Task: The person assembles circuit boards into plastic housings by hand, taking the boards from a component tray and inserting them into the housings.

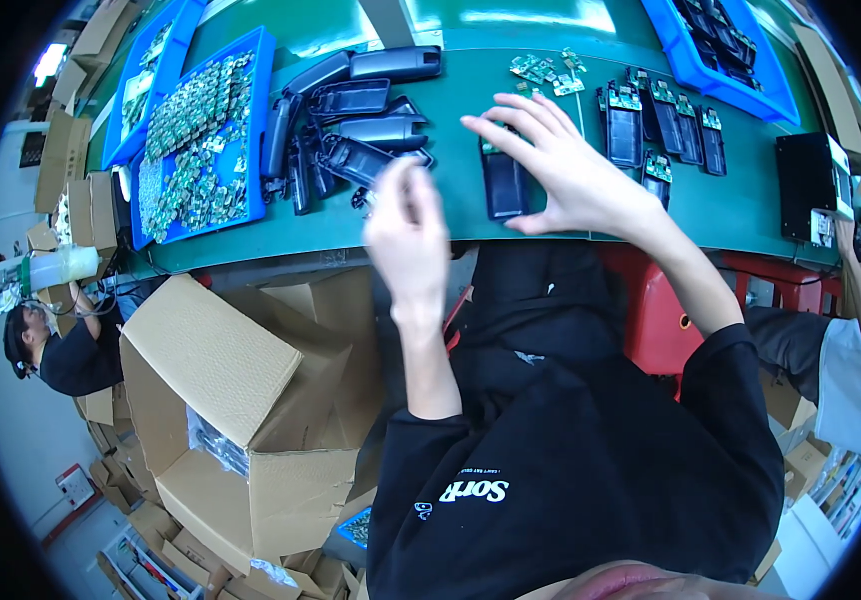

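A black plastic casing (505, 188) lies on the green table in front of me, a bit of green circuit board showing at its top end. My right hand (586, 175) arches over it with fingers spread, thumb by the casing's lower corner; whether it presses on the casing is unclear. My left hand (409, 225) is above the table's near edge, slightly blurred, its fingers curled together in a pinch. Anything inside that pinch is hidden. Just beyond it is a pile of empty black casings (356, 155). Several casings fitted with boards (623, 130) lie to the right.
Blue trays of green circuit boards (196, 150) stand at the left, and a blue tray of casings (771, 95) at the far right. Loose boards (541, 70) lie farther back. A black box-shaped device (809, 188) sits at the right edge. Below stands an open carton (221, 350); people are on both sides.
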Demonstrator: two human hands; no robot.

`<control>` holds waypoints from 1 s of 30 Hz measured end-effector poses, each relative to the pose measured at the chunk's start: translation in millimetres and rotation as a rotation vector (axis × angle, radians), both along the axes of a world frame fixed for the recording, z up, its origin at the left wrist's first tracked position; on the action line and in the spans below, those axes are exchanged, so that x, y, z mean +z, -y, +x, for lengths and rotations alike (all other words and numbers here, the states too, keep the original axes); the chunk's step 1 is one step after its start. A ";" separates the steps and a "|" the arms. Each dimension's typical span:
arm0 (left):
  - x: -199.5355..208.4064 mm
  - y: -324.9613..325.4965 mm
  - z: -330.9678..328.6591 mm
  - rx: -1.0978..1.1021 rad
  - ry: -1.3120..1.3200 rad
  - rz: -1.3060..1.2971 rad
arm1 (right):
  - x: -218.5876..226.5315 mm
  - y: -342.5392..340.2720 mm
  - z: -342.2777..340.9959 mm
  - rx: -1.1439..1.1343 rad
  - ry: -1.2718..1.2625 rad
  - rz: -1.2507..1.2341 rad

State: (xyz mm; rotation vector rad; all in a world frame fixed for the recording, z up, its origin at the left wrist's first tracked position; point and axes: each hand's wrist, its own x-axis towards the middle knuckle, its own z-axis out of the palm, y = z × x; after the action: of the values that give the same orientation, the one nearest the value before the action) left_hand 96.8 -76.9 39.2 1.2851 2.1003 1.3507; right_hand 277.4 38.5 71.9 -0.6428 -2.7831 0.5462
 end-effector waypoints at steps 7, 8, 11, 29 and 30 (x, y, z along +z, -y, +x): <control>-12.3 -6.0 -57.9 0.350 -0.516 -0.140 | -26.1 -26.2 -7.6 0.042 0.057 0.129; -13.5 -8.2 -58.0 0.348 -0.519 -0.154 | -26.6 -27.2 -8.0 0.059 0.059 0.123; -16.3 -13.1 -57.0 0.311 -0.472 -0.097 | -25.6 -27.4 -5.7 0.040 -0.012 0.168; -9.9 7.1 4.6 -0.073 0.515 0.316 | -37.5 -134.7 3.4 -0.167 -0.034 0.106; -10.3 12.0 9.5 -0.166 0.630 0.265 | -37.9 -138.0 3.6 -0.146 -0.106 0.082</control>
State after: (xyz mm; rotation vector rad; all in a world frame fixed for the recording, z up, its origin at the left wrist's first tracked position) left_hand 106.3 -88.9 28.9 0.9235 1.3974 1.7165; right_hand 281.0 176.5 33.9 -0.7676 -2.6194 0.4209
